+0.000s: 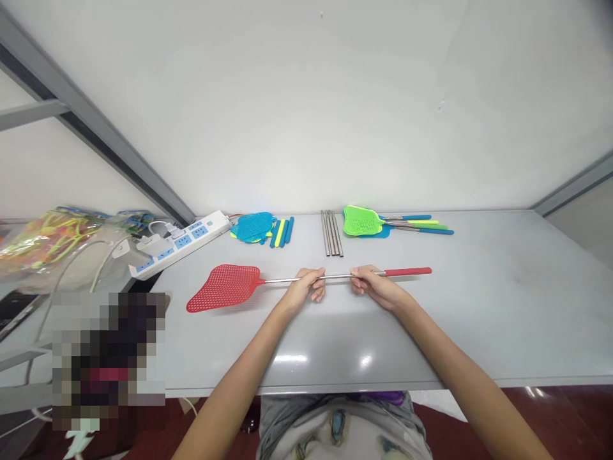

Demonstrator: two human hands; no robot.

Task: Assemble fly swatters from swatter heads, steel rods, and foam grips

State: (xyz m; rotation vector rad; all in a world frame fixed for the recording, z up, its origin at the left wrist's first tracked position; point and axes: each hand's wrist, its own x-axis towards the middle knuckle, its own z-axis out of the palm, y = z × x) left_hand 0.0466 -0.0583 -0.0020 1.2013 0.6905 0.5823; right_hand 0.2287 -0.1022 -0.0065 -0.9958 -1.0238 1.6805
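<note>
A red fly swatter (pixel 225 286) is held sideways above the grey table, its perforated head to the left and its red grip to the right. My left hand (pixel 307 285) pinches the thin metal rod left of its middle. On the same rod, close to the red grip, my right hand (pixel 372 283) is closed. A bare stretch of rod shows between the two hands. Beyond them lie several loose metal tubes (pixel 331 234), side by side. Behind my right hand is a pile of fly swatters (pixel 363 221) with a green head on top.
Blue and yellow swatter heads (pixel 255 227) lie stacked at the back left, beside several blue and yellow grips (pixel 282 232). A white power strip (pixel 184 241) with plugs and cables runs along the table's left side, near a plastic bag (pixel 57 246) of colourful items. A wall stands behind.
</note>
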